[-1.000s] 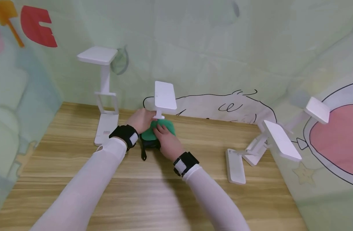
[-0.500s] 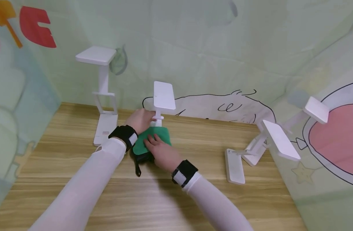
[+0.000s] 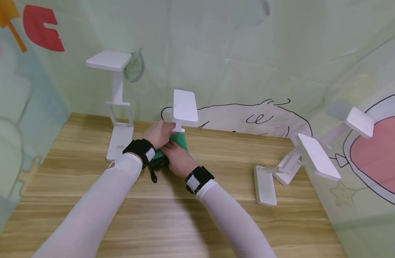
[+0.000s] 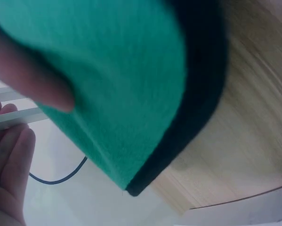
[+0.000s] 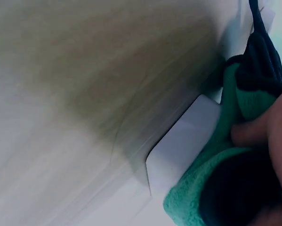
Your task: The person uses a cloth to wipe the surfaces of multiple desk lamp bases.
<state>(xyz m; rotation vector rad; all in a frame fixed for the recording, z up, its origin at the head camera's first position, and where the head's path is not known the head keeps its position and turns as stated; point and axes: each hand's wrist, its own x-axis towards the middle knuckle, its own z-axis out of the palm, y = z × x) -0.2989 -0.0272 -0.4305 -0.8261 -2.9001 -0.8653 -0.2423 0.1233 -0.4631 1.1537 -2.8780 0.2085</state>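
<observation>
The left hand [image 3: 158,134] grips the middle white folding desk lamp [image 3: 185,106] low on its stem, fingers curled about a pale bar, while the right hand [image 3: 181,160] grasps a green-and-black cloth [image 3: 181,140] bunched over the lamp's white base [image 5: 183,146], near the back edge of the wooden table [image 3: 152,225]. Whether the cloth goes right round that base or only lies against it, I cannot tell. The likeliest trouble, I judge, is tipping: a sideways tug through the cloth could drag the base out from beneath the left hand's hold, or swing the jointed stem and drop the lamp head. The dark loop [image 3: 153,175] hanging from the cloth could also snag — it dangles near the left wrist strap [image 3: 140,152]. The left-hand lamp [image 3: 120,141] stands near enough that a wide elbow might knock it; the two lamps on the right, the front one [image 3: 265,186] and the rear one [image 3: 287,170], are well apart from the hands and seem safer. As for containers, no box, tray or bowl shows; the nearest thing is a dark hollow [image 5: 239,188] in the folded cloth, its inside too dark to read.
</observation>
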